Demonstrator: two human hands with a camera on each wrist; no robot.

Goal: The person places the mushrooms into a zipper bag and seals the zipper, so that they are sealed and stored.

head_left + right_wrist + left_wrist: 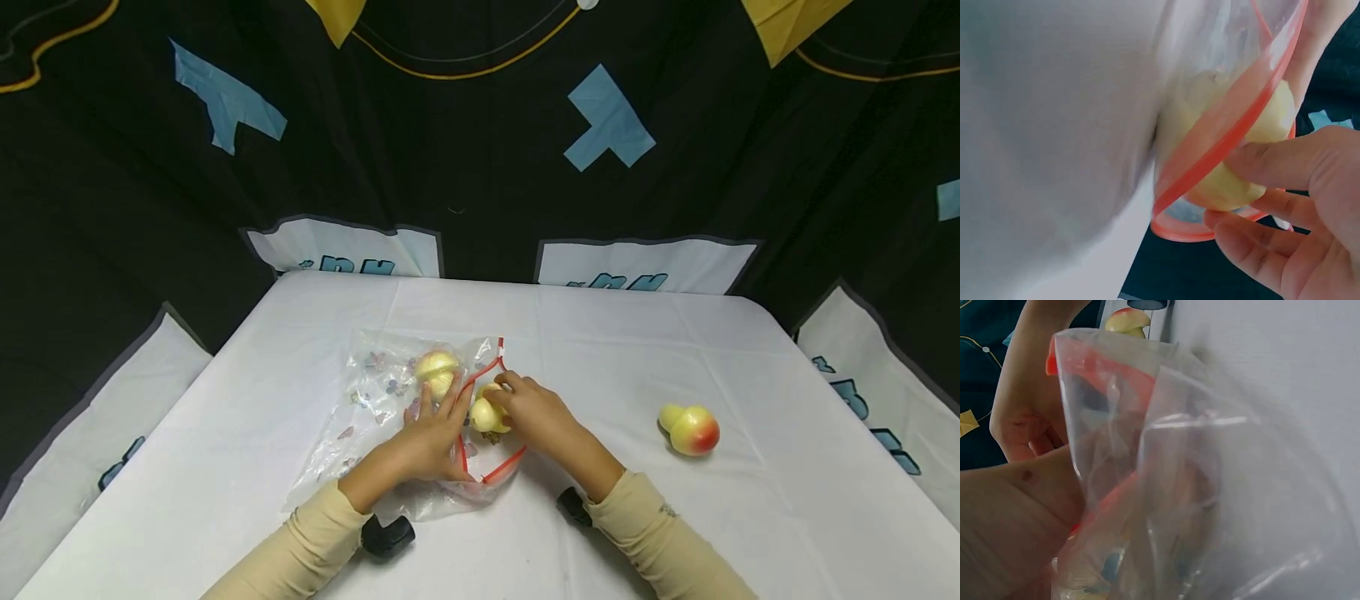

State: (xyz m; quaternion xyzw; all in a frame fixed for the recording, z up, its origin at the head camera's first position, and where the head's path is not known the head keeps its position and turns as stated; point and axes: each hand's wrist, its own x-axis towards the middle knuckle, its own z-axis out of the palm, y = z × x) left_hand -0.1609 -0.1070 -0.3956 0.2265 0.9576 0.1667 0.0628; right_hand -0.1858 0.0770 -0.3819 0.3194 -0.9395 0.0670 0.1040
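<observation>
A clear plastic zip bag (352, 433) with a red-edged mouth lies on the white table. Inside it sits a yellow pear-shaped fruit (437, 367). My right hand (536, 412) holds another yellow pear-shaped fruit (1225, 187) at the bag's mouth, thumb on one side and fingertips on the other, partly behind the red edge (1222, 150). My left hand (435, 442) lies on the bag by its opening, with fingers spread and straight; clear plastic covers much of it in the left wrist view. A third such fruit, blushed red (692, 430), lies off to the right.
Black wrist-camera mounts hang under the left sleeve (300, 542) and right sleeve (652, 525). Dark cloth (465, 167) with blue and yellow tape hangs behind the table's far edge (480, 283).
</observation>
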